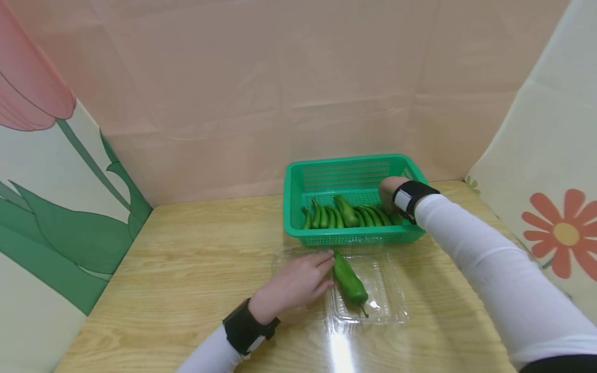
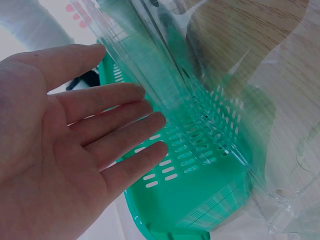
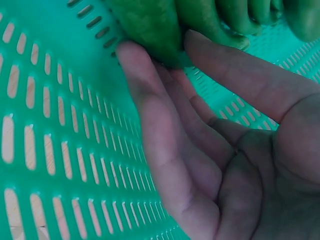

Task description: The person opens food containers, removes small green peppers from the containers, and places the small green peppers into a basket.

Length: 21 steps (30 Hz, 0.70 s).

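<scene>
In the head view, one green pepper [image 1: 350, 282] lies in the right half of an opened clear plastic clamshell box [image 1: 382, 295]. My left hand [image 1: 298, 282] hovers over the box's left half, fingertips close to the pepper's upper end. The left wrist view shows that palm [image 2: 65, 140] with fingers nearly straight beside the clear plastic, gripping nothing. My right hand [image 1: 391, 191] reaches into the right end of a green basket [image 1: 345, 238]. Its thumb and fingers pinch the end of a green pepper [image 3: 147, 30] in the right wrist view; the pepper's other end is out of frame.
Several green peppers [image 1: 346, 211] lie in a row along the basket's near side. The basket stands against the pink backdrop [image 1: 224, 129], just behind the box. Wood-grain tabletop [image 1: 196, 259] extends to the left. A flower-printed panel [image 1: 559, 155] borders the right.
</scene>
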Available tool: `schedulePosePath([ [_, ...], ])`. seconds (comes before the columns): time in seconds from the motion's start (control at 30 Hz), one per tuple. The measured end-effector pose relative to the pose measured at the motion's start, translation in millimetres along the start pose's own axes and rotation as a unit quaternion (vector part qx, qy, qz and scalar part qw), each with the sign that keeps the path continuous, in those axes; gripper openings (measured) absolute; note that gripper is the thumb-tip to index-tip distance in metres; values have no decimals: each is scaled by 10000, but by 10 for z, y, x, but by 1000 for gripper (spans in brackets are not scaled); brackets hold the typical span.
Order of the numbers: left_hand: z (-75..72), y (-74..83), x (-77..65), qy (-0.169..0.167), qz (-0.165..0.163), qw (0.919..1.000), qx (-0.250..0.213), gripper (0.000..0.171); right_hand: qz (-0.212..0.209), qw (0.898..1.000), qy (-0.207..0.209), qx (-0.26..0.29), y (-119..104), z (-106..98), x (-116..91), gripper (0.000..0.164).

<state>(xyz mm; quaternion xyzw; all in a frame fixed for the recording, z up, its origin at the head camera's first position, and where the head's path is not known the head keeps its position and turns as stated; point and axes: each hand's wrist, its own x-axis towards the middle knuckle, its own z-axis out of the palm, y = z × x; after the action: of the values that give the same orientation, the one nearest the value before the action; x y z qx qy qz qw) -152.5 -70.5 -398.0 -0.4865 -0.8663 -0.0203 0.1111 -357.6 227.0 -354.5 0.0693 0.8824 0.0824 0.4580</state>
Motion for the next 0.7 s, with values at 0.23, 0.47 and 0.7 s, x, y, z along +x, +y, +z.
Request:
schedulePosePath([
  [0.23,-1,-6,8,-33,-29,10000,-34,50,108,9912,273,1291,18,16,-13,20],
  [0.47,-13,-4,14,-89,-55,9999,-72,50,13,9863,451,1585,32,50,-41,24],
  [0.7,-17,-13,18,-128,-64,9999,-86,50,-29,9807,687,1831,71,53,-42,31],
])
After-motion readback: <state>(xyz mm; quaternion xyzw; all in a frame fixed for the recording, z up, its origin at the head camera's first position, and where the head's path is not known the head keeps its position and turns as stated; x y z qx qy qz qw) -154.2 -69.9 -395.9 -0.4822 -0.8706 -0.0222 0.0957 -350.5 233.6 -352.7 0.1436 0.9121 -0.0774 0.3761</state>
